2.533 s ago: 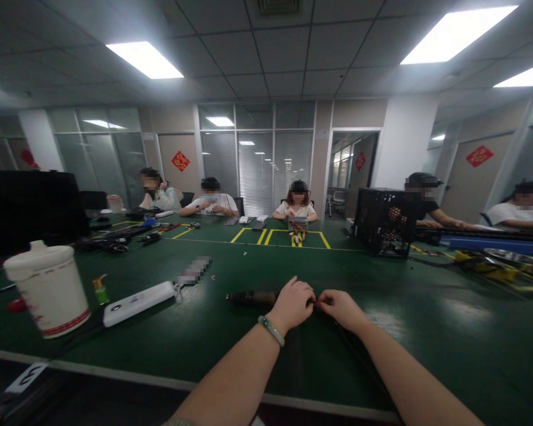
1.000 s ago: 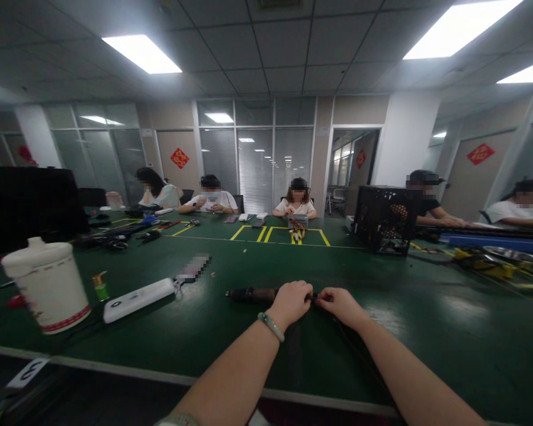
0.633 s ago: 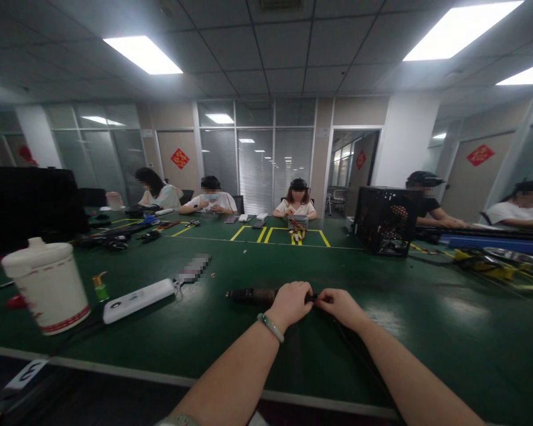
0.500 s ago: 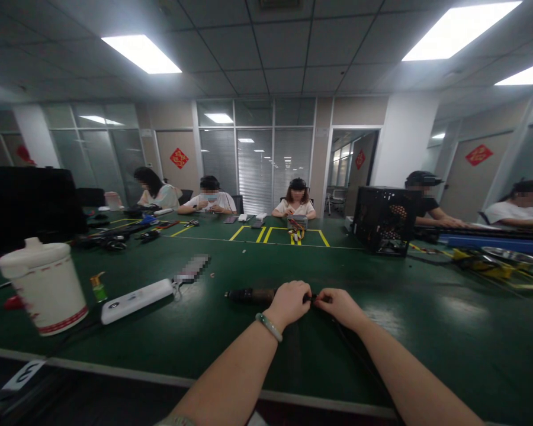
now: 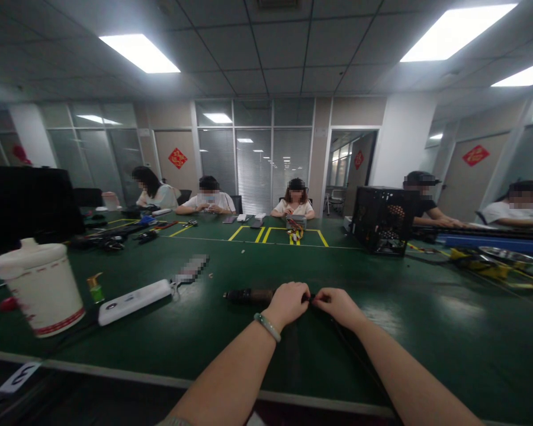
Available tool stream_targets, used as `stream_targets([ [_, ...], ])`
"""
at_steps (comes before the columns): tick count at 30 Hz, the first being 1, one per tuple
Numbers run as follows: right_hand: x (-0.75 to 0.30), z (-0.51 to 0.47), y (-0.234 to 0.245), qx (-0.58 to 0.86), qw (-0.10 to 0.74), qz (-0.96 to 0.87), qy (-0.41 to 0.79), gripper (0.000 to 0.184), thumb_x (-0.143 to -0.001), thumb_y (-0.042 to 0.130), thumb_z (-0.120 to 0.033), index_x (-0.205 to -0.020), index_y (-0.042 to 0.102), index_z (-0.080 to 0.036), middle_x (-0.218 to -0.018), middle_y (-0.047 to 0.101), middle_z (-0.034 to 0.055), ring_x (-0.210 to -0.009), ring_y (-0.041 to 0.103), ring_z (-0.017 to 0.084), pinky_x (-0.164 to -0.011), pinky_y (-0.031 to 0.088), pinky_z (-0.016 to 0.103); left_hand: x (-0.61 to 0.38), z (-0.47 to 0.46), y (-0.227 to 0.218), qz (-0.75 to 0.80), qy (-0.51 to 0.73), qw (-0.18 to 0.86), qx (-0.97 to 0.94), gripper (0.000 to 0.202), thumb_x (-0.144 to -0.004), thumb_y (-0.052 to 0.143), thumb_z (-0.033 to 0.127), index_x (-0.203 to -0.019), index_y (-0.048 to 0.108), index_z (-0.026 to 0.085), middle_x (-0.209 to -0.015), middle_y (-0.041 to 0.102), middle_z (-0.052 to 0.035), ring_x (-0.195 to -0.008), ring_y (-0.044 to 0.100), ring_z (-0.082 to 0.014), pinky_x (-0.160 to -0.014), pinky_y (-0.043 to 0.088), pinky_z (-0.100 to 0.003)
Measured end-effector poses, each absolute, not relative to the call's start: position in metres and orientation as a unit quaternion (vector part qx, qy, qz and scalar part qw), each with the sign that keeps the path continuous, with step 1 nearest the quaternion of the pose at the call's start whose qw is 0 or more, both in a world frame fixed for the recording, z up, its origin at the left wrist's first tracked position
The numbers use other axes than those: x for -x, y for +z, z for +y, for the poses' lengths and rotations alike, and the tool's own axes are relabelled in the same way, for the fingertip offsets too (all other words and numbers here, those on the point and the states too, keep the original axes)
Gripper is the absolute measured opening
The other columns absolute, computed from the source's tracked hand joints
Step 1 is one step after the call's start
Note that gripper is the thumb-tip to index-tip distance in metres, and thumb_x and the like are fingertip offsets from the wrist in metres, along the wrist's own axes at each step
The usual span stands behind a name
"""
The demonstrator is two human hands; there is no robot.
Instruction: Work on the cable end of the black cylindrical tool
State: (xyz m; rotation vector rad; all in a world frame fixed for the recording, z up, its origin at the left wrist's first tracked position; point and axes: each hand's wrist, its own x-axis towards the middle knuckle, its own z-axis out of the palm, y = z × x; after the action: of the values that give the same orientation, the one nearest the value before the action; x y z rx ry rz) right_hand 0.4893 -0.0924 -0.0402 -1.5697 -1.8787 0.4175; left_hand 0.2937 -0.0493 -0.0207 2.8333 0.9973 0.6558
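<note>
A dark electric screwdriver (image 5: 253, 296) lies on the green tabletop, its tip pointing left. My left hand (image 5: 288, 303), with a pale bangle at the wrist, is closed around the rear end of it. Just to the right, my right hand (image 5: 339, 307) has thumb and fingers pinched at the screwdriver's tail, where a black cable (image 5: 353, 343) comes out. The fingertips of both hands almost meet there. The small connector between them is mostly hidden. From my right hand the cable trails down along the forearm toward the table's near edge.
On the left stand a white lidded cup (image 5: 39, 290), a small green bottle (image 5: 95, 290) and a white power bank (image 5: 135, 302). A black computer case (image 5: 382, 222) stands at the back right, near yellow parts (image 5: 479, 263). Several people sit across the table.
Both hands keep nearly the same hold on the screwdriver and its cable end. The whole view has shifted very slightly; nothing was let go.
</note>
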Motion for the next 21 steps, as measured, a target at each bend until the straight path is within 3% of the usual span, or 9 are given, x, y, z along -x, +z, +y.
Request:
stream_targets([
  [21, -0.4874, -0.0985, -0.0319, 0.598, 0.316, -0.713, 0.183, 0.018, -0.08, 0.061, -0.033, -0.079, 0.072, -0.019, -0.076, 0.071, 0.0018, -0.071, 0.061, 0.017, -0.063, 0.042, 0.025, -0.2899, -0.0565, -0.0119, 0.328, 0.199, 0.05, -0.922, 0.019, -0.084, 0.061, 0.031, -0.101, 0.059, 0.022, -0.102, 0.062, -0.0026, -0.097, 0.058, -0.0198, -0.084, 0.046, -0.031],
])
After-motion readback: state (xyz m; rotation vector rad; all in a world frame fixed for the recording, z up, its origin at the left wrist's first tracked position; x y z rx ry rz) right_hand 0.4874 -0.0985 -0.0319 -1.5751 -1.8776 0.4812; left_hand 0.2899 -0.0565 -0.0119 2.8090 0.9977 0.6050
